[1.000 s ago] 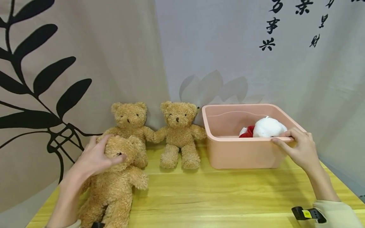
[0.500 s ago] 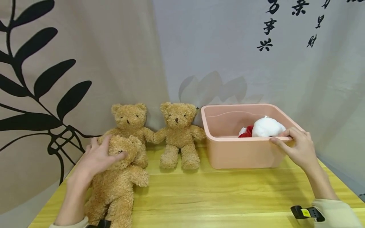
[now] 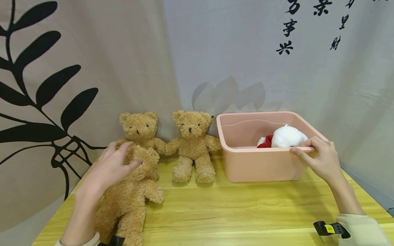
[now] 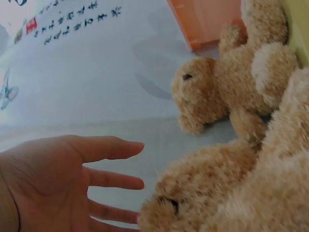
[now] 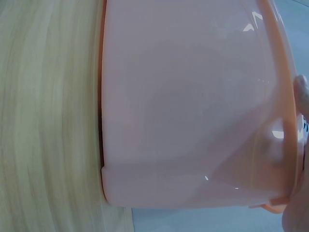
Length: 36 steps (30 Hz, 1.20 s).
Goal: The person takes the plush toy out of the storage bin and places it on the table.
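Observation:
At the front left of the table, a tan teddy bear [image 3: 129, 198] stands upright with its head partly hidden behind my left hand [image 3: 112, 167]. In the left wrist view the fingers of that hand [image 4: 63, 183] are spread and nearly straight, with their tips beside the bear's head [image 4: 193, 193]. My right hand [image 3: 321, 159] pinches the front rim of a pink plastic bin [image 3: 258, 165], thumb outside and fingers over the edge. Inside the bin lies a white plush toy [image 3: 287, 136] with a red part [image 3: 266, 141].
Two more tan teddy bears sit against the curtain at the back: one bear [image 3: 140, 126] behind the front bear, another bear [image 3: 192, 147] beside the bin. All stand on a yellow wood-grain table [image 3: 234, 212]. A printed curtain [image 3: 129, 61] hangs behind.
The front bear and my left hand have shifted a little to the right, and the hand now covers more of its face. My right hand stays on the bin's rim.

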Tool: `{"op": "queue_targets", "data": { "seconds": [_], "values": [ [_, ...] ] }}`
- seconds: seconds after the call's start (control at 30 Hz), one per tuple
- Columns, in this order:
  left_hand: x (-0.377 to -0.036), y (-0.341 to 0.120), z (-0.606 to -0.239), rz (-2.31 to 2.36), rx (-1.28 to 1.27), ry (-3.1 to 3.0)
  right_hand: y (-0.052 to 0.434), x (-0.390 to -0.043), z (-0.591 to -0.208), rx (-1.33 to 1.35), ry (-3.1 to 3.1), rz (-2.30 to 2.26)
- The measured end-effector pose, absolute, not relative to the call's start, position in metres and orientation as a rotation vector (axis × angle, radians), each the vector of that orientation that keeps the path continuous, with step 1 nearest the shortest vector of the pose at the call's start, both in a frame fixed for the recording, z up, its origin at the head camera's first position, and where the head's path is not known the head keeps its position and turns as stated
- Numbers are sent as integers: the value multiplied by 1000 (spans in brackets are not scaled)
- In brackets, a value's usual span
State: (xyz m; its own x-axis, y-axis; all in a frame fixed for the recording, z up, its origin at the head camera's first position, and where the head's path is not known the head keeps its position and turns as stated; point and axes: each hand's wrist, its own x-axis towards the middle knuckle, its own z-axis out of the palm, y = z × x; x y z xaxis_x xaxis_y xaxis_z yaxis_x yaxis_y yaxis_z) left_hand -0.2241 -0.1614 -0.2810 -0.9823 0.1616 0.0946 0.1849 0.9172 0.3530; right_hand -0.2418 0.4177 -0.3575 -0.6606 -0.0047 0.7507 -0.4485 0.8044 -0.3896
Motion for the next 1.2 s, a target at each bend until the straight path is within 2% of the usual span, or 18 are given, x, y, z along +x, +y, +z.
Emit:
{"op": "queue_targets", "data": {
  "seconds": [0.5,1.2],
  "values": [
    [-216,-110,-263,-574,-427,-2802,420,-243,-359,339,-2205,719],
    [-237,-33,-266,-861,-796,-2386,417,-241,-359,329,-2218,737]
  ]
}}
